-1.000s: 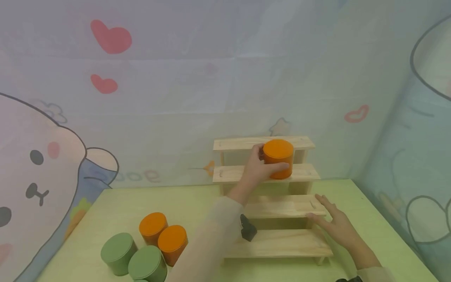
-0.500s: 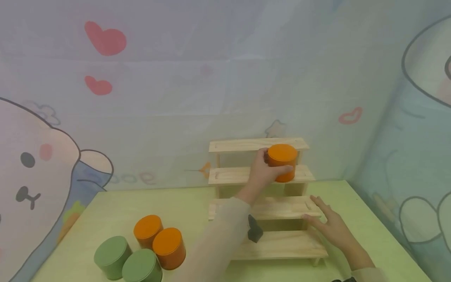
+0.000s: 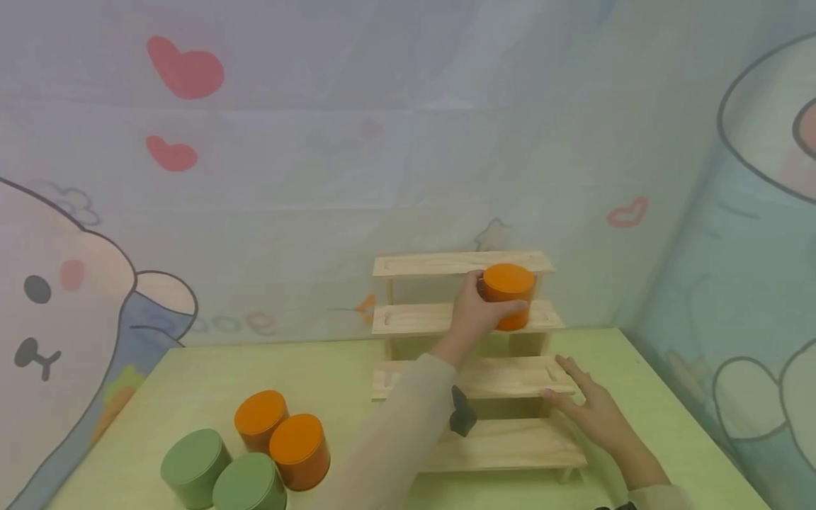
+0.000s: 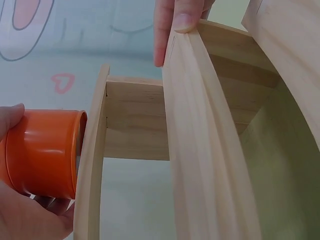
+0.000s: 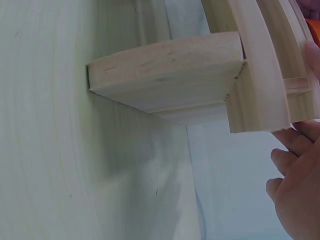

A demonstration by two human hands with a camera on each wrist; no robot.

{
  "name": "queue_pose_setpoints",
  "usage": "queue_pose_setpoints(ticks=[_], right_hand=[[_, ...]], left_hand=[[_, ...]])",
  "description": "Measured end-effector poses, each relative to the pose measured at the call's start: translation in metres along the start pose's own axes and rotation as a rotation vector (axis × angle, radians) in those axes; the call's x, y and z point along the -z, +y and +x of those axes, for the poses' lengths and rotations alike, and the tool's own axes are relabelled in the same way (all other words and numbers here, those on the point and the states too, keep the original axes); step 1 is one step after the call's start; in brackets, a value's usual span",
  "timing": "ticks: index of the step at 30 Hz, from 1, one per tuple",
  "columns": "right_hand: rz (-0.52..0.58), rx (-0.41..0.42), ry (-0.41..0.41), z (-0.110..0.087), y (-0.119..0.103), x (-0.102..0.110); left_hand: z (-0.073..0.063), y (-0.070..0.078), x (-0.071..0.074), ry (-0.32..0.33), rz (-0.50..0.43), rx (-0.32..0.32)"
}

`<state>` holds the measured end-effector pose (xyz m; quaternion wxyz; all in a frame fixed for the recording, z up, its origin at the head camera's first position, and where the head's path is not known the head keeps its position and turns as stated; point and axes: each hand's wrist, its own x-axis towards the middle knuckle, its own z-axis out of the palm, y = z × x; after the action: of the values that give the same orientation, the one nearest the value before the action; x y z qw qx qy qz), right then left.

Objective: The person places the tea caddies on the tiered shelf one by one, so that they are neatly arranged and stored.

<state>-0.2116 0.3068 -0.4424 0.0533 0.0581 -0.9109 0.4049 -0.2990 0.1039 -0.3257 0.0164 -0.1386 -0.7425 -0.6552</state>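
My left hand (image 3: 477,312) grips an orange round tin (image 3: 508,294) by its side, thumb in front and fingers behind. The tin is upright at the right end of the second shelf from the top of a stepped wooden rack (image 3: 408,319). In the left wrist view the base of the orange tin (image 4: 45,152) is right at the shelf board. My right hand (image 3: 596,411) holds the right end of a lower shelf, its thumb on the front edge. Curled fingertips of the right hand (image 5: 305,175) show beside the board in the right wrist view.
Two more orange tins (image 3: 299,451) stand on the pale green table (image 3: 331,368), left of the rack. Beside them, nearer the front, are two green tins (image 3: 196,467). A printed cloth backdrop (image 3: 306,170) rises behind the table.
My left hand has carried the orange tin slightly to the right along the shelf, then stayed nearly still. The right hand keeps its place on the rack. The head view has shifted a little.
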Motion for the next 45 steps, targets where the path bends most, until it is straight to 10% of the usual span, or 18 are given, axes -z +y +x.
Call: queue_pose_setpoints(ticks=[34, 45], right_hand=[[-0.001, -0.003, 0.005, 0.002, 0.000, -0.005], [-0.013, -0.004, 0.013, 0.000, 0.001, 0.000]], left_hand=[[0.002, -0.005, 0.005, -0.039, 0.057, 0.008], [-0.013, 0.012, 0.030, -0.109, 0.116, 0.007]])
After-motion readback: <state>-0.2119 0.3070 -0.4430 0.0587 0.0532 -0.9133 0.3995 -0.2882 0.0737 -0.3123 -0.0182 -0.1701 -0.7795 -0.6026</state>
